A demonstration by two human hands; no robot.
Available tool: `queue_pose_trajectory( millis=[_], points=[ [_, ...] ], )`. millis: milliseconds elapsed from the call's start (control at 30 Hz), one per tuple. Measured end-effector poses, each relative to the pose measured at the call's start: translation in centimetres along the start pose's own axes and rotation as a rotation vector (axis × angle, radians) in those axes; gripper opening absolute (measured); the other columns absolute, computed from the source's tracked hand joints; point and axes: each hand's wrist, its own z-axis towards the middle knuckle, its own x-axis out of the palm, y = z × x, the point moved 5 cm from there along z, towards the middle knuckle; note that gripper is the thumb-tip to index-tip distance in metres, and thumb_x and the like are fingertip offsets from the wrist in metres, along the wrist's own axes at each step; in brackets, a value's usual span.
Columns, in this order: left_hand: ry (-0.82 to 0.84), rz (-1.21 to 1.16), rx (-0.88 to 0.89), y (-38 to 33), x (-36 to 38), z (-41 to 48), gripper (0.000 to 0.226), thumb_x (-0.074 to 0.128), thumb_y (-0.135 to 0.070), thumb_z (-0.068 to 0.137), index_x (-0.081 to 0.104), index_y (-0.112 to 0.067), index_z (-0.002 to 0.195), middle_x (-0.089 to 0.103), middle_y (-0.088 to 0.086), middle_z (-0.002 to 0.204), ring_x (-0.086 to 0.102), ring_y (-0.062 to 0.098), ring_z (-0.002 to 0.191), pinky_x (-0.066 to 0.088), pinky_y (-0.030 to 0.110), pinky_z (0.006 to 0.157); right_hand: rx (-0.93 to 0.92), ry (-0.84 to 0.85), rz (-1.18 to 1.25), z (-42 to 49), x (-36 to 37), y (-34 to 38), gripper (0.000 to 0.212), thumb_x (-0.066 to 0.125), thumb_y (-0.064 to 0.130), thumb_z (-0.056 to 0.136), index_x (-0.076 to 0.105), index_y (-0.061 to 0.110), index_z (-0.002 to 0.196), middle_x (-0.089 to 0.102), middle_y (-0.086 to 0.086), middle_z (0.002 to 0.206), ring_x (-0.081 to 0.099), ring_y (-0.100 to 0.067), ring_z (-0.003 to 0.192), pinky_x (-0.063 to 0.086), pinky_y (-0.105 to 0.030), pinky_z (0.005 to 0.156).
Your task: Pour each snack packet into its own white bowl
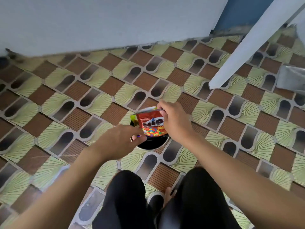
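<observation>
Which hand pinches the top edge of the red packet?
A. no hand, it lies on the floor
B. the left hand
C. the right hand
C: the right hand pinches the top edge of the red packet; the left hand is lower, near its bottom corner.

Container mouth: the dark round container [152,145] is largely covered by the red packet [152,125] and both hands; only its near rim shows.
Left: open patterned floor [66,96] beyond the left hand [118,142].
Right: a slanted white post [247,47] and a grey object [292,78] stand well apart from the right hand [173,124].
Far: the wall [99,22] closes the floor.
Near: the person's legs [125,195] stand near the container.
</observation>
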Motion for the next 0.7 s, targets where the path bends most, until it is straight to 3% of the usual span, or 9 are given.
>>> queue_pose_trajectory(
  millis=[167,300,467,567,700],
  points=[
    [-0.008,-0.006,-0.035,4.5,7.1,3.4,0.033,0.046,-0.055,0.100,0.066,-0.038,0.121,0.064,-0.017,0.104,0.059,0.006,0.085,0.054,0.035,0.083,-0.006,0.064,0.036,-1.7,8.3,-4.2,0.009,0.052,0.004,0.098,0.057,0.012,0.099,0.045,0.011,0.079,0.052,-0.025,0.090,0.051,-0.043,0.066],
    [-0.034,-0.011,-0.027,6.8,10.7,5.2,0.033,0.047,-0.055,0.100,0.068,-0.038,0.118,0.070,-0.013,0.109,0.063,0.011,0.093,0.054,0.037,0.085,-0.039,0.069,0.006,-2.6,13.1,-6.5,0.011,0.056,0.004,0.094,0.056,0.014,0.099,0.066,0.000,0.090,0.051,-0.023,0.090,0.050,-0.040,0.066],
    [-0.061,0.021,-0.032,8.4,13.9,6.9,0.032,0.048,-0.055,0.099,0.070,-0.035,0.111,0.069,-0.013,0.102,0.063,0.015,0.095,0.053,0.040,0.087,-0.069,0.115,-0.018,-3.5,18.0,-8.7,0.017,0.059,0.001,0.090,0.060,0.013,0.102,0.070,-0.003,0.101,0.052,-0.024,0.094,0.048,-0.038,0.074],
    [-0.051,0.028,-0.047,9.4,15.3,7.8,0.029,0.049,-0.054,0.099,0.068,-0.035,0.109,0.067,-0.015,0.097,0.063,0.016,0.094,0.054,0.040,0.085,-0.036,0.193,-0.103,-4.0,20.1,-10.2,0.015,0.066,0.016,0.087,0.065,0.016,0.102,0.069,-0.001,0.102,0.053,-0.027,0.099,0.052,-0.042,0.078],
    [-0.078,0.025,-0.041,10.5,16.0,8.7,0.028,0.052,-0.051,0.099,0.069,-0.031,0.105,0.069,-0.013,0.093,0.064,0.015,0.086,0.054,0.039,0.083,-0.026,0.104,-0.197,-2.9,19.7,-10.3,0.024,0.064,0.042,0.082,0.068,0.025,0.098,0.068,0.006,0.098,0.057,-0.025,0.096,0.051,-0.042,0.077]
  ],
)
